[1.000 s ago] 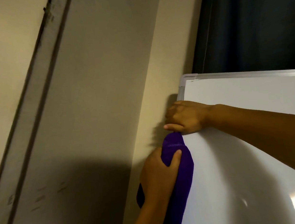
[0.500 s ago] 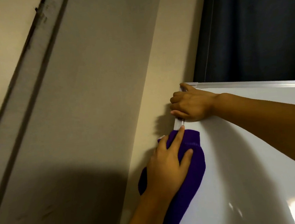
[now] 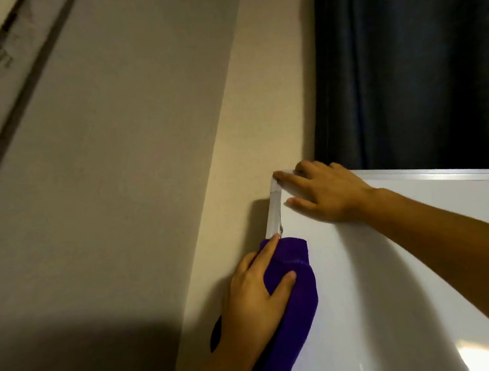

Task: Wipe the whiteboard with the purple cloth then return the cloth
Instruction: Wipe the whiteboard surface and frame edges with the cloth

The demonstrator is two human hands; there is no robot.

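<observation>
The whiteboard (image 3: 398,299) fills the lower right, and its metal-framed top left corner is in view. My left hand (image 3: 246,299) presses the purple cloth (image 3: 296,316) flat against the board's left edge, with fingers spread over it. The cloth hangs down past my wrist. Above it, my right hand (image 3: 326,196) holds the board's top left corner, with fingers over the top frame and the thumb on the white face. My right forearm crosses the board from the right.
A beige wall (image 3: 250,120) stands right behind the board's left edge. A wide grey panel (image 3: 104,173) with a dark strip runs along the left. A dark curtain (image 3: 409,61) hangs above the board's top edge.
My right hand slid up the left frame to the top corner. My left hand opened flat on the cloth and pushed it up along the board's left edge.
</observation>
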